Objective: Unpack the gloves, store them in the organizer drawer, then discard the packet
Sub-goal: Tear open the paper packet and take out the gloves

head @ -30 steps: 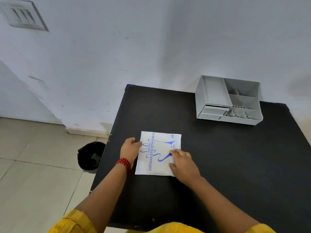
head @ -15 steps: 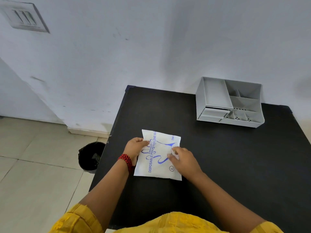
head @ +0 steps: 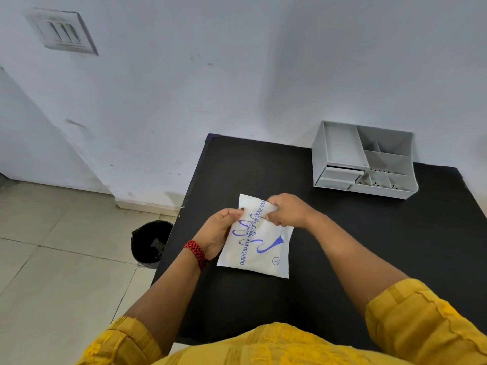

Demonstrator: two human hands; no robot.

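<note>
A white packet of disposable gloves (head: 259, 245) with blue print is held over the black table (head: 355, 254), its far end lifted. My left hand (head: 220, 230) pinches the packet's upper left edge. My right hand (head: 286, 210) grips the top right corner, fingers closed on the crumpled paper. The grey organizer (head: 365, 159) stands at the table's far right against the wall; its small drawers (head: 340, 176) at the front left look closed. No gloves are visible outside the packet.
A black bin (head: 150, 243) stands on the tiled floor just left of the table. The white wall runs behind the table, with a switch plate (head: 63, 32) high on the left.
Both hands have moved from pressing the flat packet to gripping its far end. The packet has lifted and tilted, and its top right corner is now crumpled in my right hand.
</note>
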